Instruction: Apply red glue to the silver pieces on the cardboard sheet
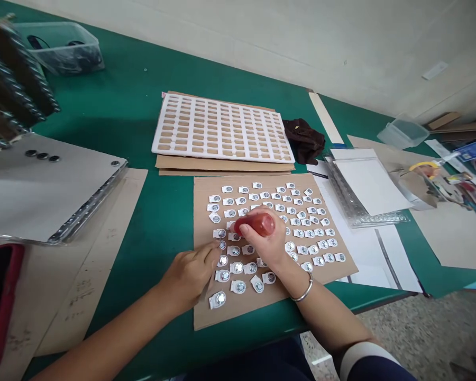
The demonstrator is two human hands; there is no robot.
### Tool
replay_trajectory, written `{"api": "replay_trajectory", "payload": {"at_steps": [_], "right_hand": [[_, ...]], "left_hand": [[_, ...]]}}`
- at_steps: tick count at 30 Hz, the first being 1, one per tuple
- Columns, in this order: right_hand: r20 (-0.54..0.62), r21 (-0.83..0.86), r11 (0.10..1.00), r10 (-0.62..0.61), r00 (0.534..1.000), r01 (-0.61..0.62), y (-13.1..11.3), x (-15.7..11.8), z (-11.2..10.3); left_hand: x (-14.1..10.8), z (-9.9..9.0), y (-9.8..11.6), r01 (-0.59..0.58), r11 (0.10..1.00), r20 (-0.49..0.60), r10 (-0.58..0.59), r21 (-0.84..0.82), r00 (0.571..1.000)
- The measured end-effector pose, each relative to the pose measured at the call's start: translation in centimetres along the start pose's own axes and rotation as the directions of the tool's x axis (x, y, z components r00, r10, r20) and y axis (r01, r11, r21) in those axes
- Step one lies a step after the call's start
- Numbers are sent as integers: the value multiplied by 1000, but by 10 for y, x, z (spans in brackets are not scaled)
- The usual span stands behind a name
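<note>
My right hand point(267, 241) is wrapped round a red, slightly see-through squeeze bottle point(257, 224), tipped with its narrow end toward the lower left. The thumb lies along its side. My left hand point(194, 270) has its fingertips pinched at a small white tab with a round metal disc point(222, 245), near the left side of a cardboard sheet point(206, 317). Several more such tabs point(238, 286) lie in rough rows on the cardboard, around and under both hands. The bottle's tip is close to my left fingertips; whether it touches a tab I cannot make out.
Behind the cardboard lies a white slotted tray point(190, 127) on cardboard, beside a dark brown cloth point(304, 140). Stacked clear-edged panels point(63, 185) stand left, with a red-framed device point(11, 286) nearer. Papers point(375, 185) and a tape roll point(414, 185) are right.
</note>
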State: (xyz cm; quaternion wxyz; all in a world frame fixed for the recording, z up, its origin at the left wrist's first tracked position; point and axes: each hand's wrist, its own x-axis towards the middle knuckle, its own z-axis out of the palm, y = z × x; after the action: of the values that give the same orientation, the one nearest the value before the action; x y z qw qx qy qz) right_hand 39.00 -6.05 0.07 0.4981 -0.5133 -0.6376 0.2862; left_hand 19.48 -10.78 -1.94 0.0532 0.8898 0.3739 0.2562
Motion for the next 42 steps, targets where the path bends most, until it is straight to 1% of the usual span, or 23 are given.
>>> {"api": "replay_trajectory", "payload": {"at_steps": [3,7,11,20,25,28,32,38,42], "right_hand": [[38,3,1000,-9,999,9,-4,2,4],[83,-15,1000,-21,996,22,-7,2,8],[89,-31,999,-39,995,42,-5,1,11],[101,-55,997,-48,994,54,0,-2,15],[105,-67,994,-82,991,90,0,-3,15],[110,-68,993,-91,990,99,-1,-2,14],[105,-65,991,-107,989,115,-2,0,15],[114,-71,990,-111,987,119,-2,-1,14],[128,-56,992,-105,986,113,-2,-3,14]], "left_hand": [[0,1,2,-15,999,-3,16,28,1000],[1,2,3,-6,999,-4,6,54,1000],[1,3,4,-13,997,-38,16,74,999],[2,1,6,4,999,-24,-2,45,1000],[2,2,7,4,997,-24,-2,73,1000],[0,2,8,19,997,-5,-19,79,1000],[-1,0,9,51,995,57,-55,80,997],[1,1,7,4,997,-14,-3,76,1000],[2,1,6,-11,998,-18,12,65,1000]]}}
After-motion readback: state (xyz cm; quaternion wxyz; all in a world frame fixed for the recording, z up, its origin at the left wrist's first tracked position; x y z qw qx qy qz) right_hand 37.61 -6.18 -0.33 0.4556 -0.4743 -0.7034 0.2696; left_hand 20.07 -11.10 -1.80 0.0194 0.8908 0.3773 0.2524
